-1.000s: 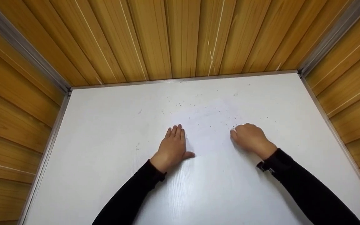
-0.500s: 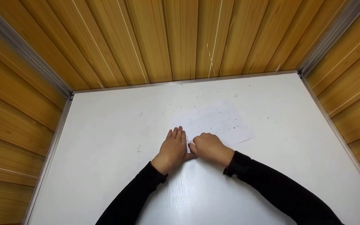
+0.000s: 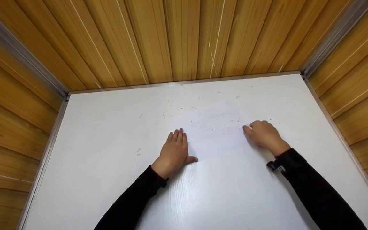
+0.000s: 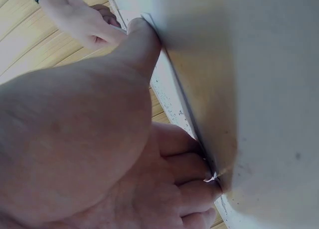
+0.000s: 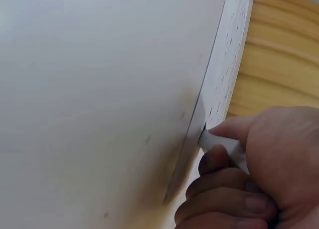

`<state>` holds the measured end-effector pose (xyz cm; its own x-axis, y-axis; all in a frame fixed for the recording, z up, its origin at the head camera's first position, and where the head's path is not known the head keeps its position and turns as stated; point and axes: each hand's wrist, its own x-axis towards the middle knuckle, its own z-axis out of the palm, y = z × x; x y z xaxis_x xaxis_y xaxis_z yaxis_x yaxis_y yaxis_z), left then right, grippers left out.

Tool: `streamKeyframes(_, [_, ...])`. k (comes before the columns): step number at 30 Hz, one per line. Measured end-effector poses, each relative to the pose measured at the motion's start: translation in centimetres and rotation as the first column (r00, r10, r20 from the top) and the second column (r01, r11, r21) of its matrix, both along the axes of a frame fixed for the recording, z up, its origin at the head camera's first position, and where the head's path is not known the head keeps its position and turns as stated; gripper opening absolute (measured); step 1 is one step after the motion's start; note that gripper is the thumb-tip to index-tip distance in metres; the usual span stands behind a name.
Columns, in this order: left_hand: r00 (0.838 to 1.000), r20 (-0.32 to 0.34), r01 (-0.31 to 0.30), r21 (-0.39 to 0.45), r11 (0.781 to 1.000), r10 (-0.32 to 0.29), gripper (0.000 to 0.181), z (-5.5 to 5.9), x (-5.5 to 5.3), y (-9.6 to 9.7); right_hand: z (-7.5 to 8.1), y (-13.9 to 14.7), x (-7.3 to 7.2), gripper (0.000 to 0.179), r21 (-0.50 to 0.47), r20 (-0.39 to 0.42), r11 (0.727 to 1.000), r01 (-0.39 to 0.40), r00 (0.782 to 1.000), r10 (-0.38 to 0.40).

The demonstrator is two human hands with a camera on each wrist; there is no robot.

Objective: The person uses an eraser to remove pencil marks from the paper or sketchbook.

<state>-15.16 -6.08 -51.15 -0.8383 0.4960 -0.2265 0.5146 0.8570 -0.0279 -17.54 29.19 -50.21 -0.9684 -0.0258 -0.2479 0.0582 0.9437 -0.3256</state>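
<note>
A sheet of white paper [image 3: 209,142] lies flat on the white table, with small dark crumbs scattered over it. On its left side my left hand [image 3: 173,151] rests with fingers straight and together, thumb spread along the near edge. My right hand [image 3: 262,134] is at the paper's right side, its fingers curled. In the right wrist view it grips a white eraser [image 5: 224,144] between thumb and fingers, the eraser's darkened end touching the paper. From the head view the eraser is almost wholly hidden by the hand.
More dark crumbs and faint smudges [image 3: 138,151] mark the white table [image 3: 107,127] around the paper. Wood-patterned panels [image 3: 184,41] wall the table in at the back and both sides.
My right hand with the eraser swept left across the paper to beside the left thumb, then back to the right edge. The left hand has stayed in place.
</note>
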Motion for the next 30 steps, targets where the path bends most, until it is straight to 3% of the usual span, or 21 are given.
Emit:
streamKeyframes(4, [1.0, 0.007, -0.012, 0.002, 1.0, 0.011, 0.115, -0.1, 0.0, 0.0, 0.2, -0.6, -0.2, 0.061, 0.013, -0.011, 1.0, 0.011, 1.0, -0.011])
streamKeyframes(8, [1.0, 0.006, -0.012, -0.002, 1.0, 0.012, 0.116, -0.3, 0.2, -0.2, 0.1, -4.5, 0.3, 0.058, -0.019, -0.04, 1.0, -0.014, 0.999, 0.013])
streamKeyframes(12, [1.0, -0.009, -0.016, 0.0, 1.0, 0.016, 0.116, -0.5, 0.1, -0.4, 0.1, -11.0, 0.5, 0.053, -0.021, -0.059, 0.99, -0.141, 0.988, 0.14])
streamKeyframes(15, [1.0, -0.002, -0.013, 0.018, 1.0, 0.013, 0.115, -0.5, 0.2, -0.5, 0.1, -15.7, 0.5, 0.049, 0.009, -0.093, 0.967, -0.255, 0.963, 0.255])
streamKeyframes(19, [1.0, 0.005, -0.003, 0.029, 1.0, 0.002, 0.115, -0.5, 0.2, -0.7, -0.7, -19.1, 0.3, 0.049, 0.046, -0.102, 0.943, -0.33, 0.937, 0.333])
streamKeyframes(23, [1.0, -0.015, 0.003, 0.012, 1.0, -0.003, 0.114, -0.7, 0.3, -0.5, -1.7, -17.1, -0.3, 0.048, 0.023, -0.081, 0.953, -0.303, 0.949, 0.304])
streamKeyframes(27, [1.0, -0.028, -0.006, -0.021, 1.0, 0.005, 0.114, -0.9, 0.3, -0.5, -1.5, -11.0, -1.2, 0.053, -0.011, -0.038, 0.977, -0.212, 0.977, 0.211])
streamKeyframes(30, [1.0, -0.029, -0.008, -0.036, 0.999, 0.007, 0.114, -1.1, 0.3, -0.7, -1.1, -6.0, -1.7, 0.058, 0.001, -0.005, 0.996, -0.095, 0.996, 0.095])
